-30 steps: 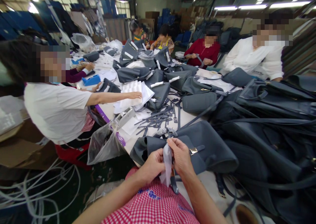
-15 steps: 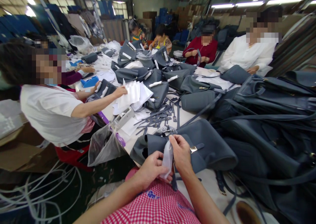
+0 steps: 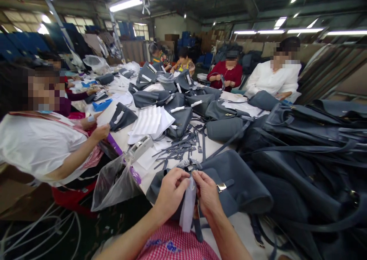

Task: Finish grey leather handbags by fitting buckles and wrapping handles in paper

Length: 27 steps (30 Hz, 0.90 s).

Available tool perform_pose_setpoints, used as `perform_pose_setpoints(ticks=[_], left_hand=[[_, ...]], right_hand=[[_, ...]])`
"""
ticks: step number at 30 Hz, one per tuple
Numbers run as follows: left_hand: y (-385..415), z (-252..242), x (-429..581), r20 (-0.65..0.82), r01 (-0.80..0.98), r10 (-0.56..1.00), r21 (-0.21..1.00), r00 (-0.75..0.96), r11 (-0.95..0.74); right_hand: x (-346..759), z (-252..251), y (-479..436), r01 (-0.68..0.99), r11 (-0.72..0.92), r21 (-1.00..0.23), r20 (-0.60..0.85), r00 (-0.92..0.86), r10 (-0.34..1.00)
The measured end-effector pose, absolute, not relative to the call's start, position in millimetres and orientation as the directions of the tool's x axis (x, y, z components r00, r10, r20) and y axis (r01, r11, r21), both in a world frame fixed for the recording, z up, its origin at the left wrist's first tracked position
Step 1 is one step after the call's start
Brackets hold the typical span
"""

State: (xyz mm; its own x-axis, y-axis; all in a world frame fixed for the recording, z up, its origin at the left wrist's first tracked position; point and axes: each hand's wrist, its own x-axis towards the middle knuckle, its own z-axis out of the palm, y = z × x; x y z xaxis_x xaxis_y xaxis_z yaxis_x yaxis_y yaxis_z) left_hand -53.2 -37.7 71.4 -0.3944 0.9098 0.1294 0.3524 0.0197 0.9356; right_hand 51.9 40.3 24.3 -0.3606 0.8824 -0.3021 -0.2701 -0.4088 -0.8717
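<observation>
My left hand (image 3: 173,191) and right hand (image 3: 208,193) are pinching the top of a thin, whitish, translucent strip (image 3: 187,210). It is hanging lengthwise before a dark-grey bag (image 3: 246,178), whose metallic clasp (image 3: 221,187) is shining.

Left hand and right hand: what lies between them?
In the head view, a thin whitish strip hangs between the left hand and the right hand, with a dark strap showing beside it.
</observation>
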Motion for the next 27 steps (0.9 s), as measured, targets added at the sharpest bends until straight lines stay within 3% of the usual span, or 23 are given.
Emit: perform_pose_setpoints(ticks=[8,15,22,24,27], left_hand=[[-9,43,-35,-0.071,-0.084,0.889,0.996,-0.453,0.036],[6,31,-43,-0.369,-0.436,0.811,0.886,-0.453,0.159],[24,35,-50,-0.470,-0.471,0.784,0.842,-0.405,0.261],[29,42,-49,-0.499,-0.505,0.767,0.820,-0.403,0.268],[36,48,-48,-0.540,-0.512,0.732,0.804,-0.415,0.303]], right_hand=[[51,26,37,-0.305,-0.302,-0.903,-0.222,-0.269,0.937],[42,14,53,-0.209,-0.060,-0.976,-0.036,-0.118,0.992],[83,18,55,-0.061,-0.057,-0.997,-0.049,-0.121,0.991],[131,17,50,0.030,-0.074,-0.997,-0.074,0.008,0.997],[237,12,22,0.194,-0.189,-0.963,-0.100,0.394,0.914]])
